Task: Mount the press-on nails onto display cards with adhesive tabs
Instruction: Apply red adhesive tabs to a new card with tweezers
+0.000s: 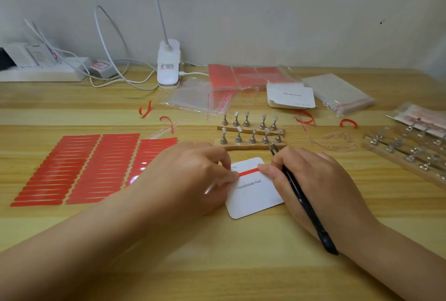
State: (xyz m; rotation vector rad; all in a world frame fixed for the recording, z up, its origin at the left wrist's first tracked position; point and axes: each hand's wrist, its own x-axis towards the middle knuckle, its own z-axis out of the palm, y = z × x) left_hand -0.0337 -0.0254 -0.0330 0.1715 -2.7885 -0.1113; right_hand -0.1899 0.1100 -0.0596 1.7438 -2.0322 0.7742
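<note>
A white display card [253, 194] printed "Handmade Nail" lies on the wooden table in front of me. A red adhesive strip [248, 172] runs across its upper part. My left hand [193, 172] pinches the strip's left end with curled fingertips. My right hand [311, 180] grips black tweezers [301, 201], and its thumb presses the strip's right end. Press-on nails sit on small metal stands [251, 129] on wooden bars just behind the card. Sheets of red adhesive strips [79, 168] lie to the left.
A stack of blank cards [290, 95], clear bags [200, 97] and red sheets [241, 76] lie at the back. More nail stands [410, 151] are at the right. Peeled red liners [145, 109] are scattered about. A clip lamp [168, 66] and a power strip [41, 73] stand by the wall.
</note>
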